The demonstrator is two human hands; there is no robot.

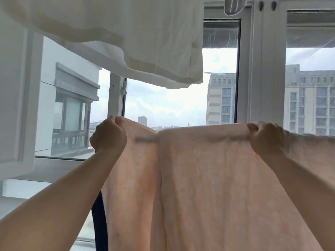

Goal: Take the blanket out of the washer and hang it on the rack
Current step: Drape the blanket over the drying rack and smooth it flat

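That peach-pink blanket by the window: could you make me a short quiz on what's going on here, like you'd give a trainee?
1. True or false: only one hand holds the peach-pink fabric blanket.
2. Where on the blanket are the hands placed? A) its bottom hem B) its top edge C) its middle
3. What hangs overhead, above the hands?

Key:
1. False. The left hand and the right hand each have a grip on it, fingers curled round bunched cloth.
2. B. Both hands hold the top edge, stretched between them, while the rest hangs down.
3. A white cloth, hanging in front of the white-framed window.
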